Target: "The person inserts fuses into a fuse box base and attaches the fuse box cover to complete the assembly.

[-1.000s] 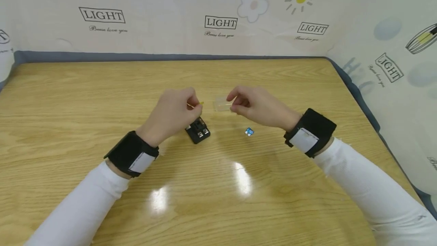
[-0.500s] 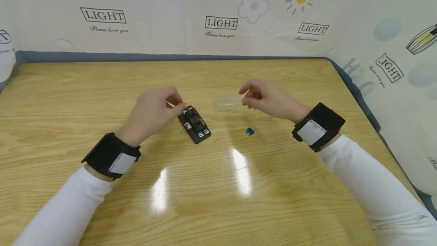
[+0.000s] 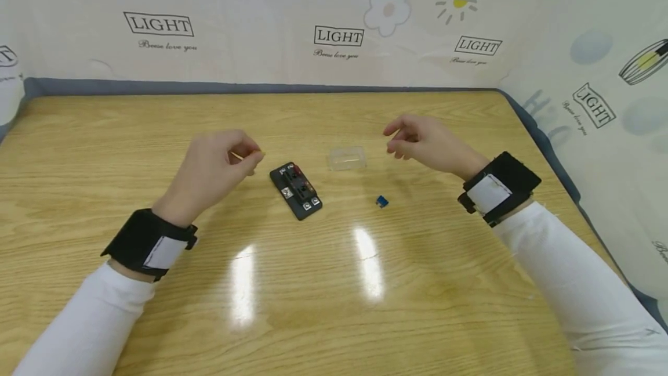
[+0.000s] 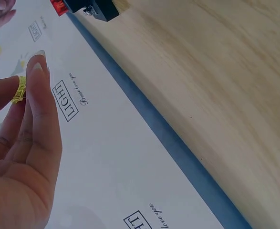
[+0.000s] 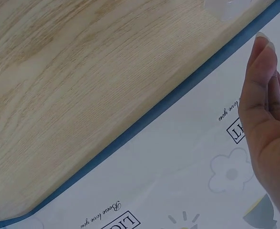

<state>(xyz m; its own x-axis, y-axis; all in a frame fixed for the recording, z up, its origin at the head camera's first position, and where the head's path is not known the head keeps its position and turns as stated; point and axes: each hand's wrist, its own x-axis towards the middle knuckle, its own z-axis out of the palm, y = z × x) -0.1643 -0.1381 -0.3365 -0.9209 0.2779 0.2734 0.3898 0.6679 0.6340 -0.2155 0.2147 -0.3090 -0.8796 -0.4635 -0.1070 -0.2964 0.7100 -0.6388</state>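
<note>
In the head view my left hand (image 3: pixel 209 170) is raised to the left of a black fuse block (image 3: pixel 296 190). Thumb and fingertips pinch a small translucent yellow blade fuse (image 4: pixel 19 89), seen best in the left wrist view. The block lies flat on the table with metal screw terminals and a red piece on its far part. My right hand (image 3: pixel 430 143) hovers right of a clear plastic cover (image 3: pixel 347 158), its fingers loosely bent around nothing. Nearer to me lies a small blue blade fuse (image 3: pixel 382 201), touched by neither hand.
All of it is on a wood-grain table (image 3: pixel 323 329). A printed white sheet (image 3: pixel 250 28) stands as a wall behind and to the right, with a blue-grey strip (image 3: pixel 209 87) along the table's far edge.
My left hand has drawn left off the fuse block with the yellow fuse, uncovering the block. My right hand has moved right and away from the clear cover, its fingers spreading a little.
</note>
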